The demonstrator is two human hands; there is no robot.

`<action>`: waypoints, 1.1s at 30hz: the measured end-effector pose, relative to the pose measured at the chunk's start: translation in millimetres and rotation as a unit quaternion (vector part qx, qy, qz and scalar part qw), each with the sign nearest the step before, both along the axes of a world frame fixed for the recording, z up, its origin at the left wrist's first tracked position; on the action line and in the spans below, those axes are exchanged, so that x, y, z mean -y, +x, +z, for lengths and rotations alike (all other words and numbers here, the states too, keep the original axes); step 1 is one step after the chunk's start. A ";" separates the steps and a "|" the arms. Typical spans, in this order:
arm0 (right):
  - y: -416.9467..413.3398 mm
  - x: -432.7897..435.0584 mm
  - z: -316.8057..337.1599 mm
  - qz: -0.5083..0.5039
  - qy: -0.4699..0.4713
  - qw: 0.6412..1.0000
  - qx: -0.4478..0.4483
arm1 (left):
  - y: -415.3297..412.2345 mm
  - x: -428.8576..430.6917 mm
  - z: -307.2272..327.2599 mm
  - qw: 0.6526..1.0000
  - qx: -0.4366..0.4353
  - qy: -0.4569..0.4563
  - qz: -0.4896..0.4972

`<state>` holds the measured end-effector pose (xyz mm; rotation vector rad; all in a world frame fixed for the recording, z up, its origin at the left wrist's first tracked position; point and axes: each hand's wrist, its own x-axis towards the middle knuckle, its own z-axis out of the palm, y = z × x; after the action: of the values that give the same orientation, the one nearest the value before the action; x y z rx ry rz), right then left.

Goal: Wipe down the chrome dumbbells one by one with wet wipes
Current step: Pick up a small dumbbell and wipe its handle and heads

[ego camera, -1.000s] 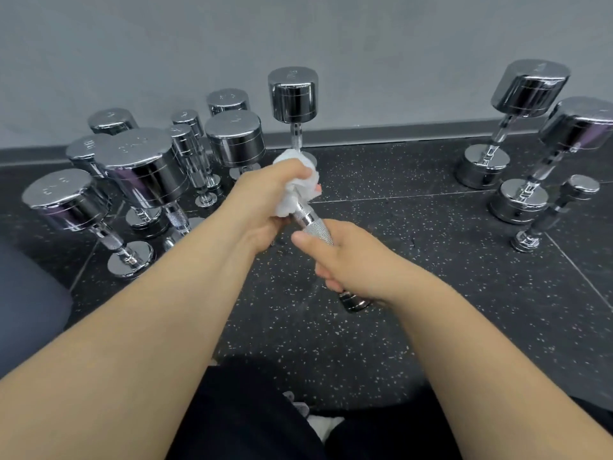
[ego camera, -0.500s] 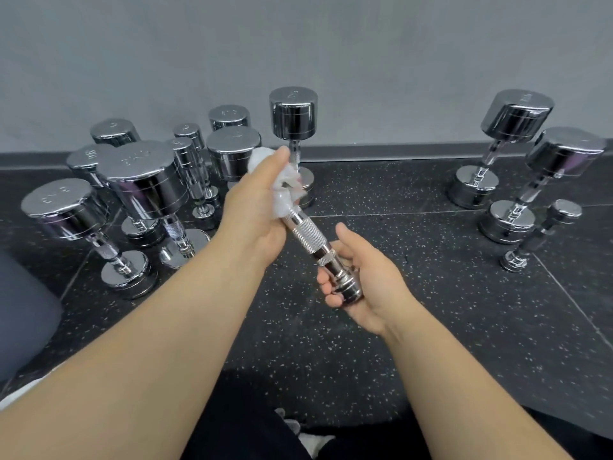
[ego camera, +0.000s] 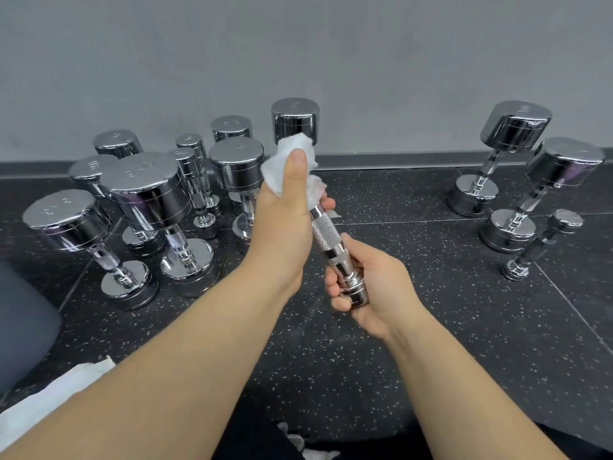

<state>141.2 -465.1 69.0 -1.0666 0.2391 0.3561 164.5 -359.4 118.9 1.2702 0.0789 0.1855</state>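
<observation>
The dumbbell is hanging in the air between both hands, tilting up and away to the left, above the floor and in front of the standing weights. The left hand is curling round its upper end through a crumpled white wipe, thumb pressing up along the wad. The right hand is gripping the lower head, fingers wrapping round it from below. Only the knurled handle and the lower head are showing; the upper head is lying hidden under the wipe and fingers.

A tall dumbbell is standing on end just behind the wipe, its handle and base covered by the left hand. The left group is standing upright and crowding together, some blocking others. The right trio is standing well apart from it.

At lower left a white sheet is running under the left arm and off the edge. A grey shape is being cut off at the left border; I cannot tell what it is.

The floor is showing black, white-speckled tiles with thin seams. A dark skirting is running along the plain grey wall.
</observation>
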 end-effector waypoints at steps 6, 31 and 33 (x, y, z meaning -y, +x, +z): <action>2.0 1.6 4.7 -0.024 -0.036 0.996 0.075 | -6.8 8.7 -17.5 0.982 -0.027 0.186 -0.032; 1.1 9.2 9.4 0.002 0.019 0.999 -0.047 | -2.7 -1.1 1.1 0.972 -0.099 -0.173 -0.122; 2.0 8.0 11.8 -0.019 0.044 0.997 -0.059 | -10.4 4.2 -8.2 0.975 -0.110 -0.125 -0.150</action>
<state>143.2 -473.1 80.8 -0.9548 0.3451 0.3917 154.1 -363.6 110.6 1.0325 0.0958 -0.2214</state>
